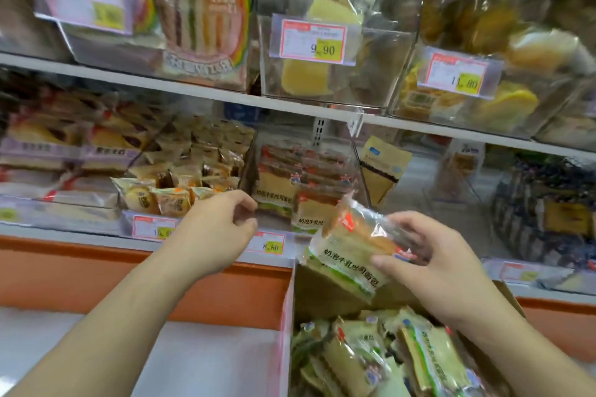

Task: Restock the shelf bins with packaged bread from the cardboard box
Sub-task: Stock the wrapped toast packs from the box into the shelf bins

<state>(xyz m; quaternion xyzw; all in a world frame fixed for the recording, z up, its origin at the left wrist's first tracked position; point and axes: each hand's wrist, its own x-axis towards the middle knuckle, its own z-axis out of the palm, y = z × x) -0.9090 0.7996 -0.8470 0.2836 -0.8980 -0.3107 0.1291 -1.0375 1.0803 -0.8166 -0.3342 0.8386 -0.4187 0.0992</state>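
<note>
From the head view, your right hand [432,255] grips a bread packet [351,251] above the cardboard box [325,290], while your left hand [222,226], fingers loosely curled and holding nothing, reaches toward the shelf bin [277,196].

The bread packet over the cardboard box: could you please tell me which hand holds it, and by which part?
The right hand grips the bread packet by its right end, thumb on its printed front. The left hand holds nothing.
</note>
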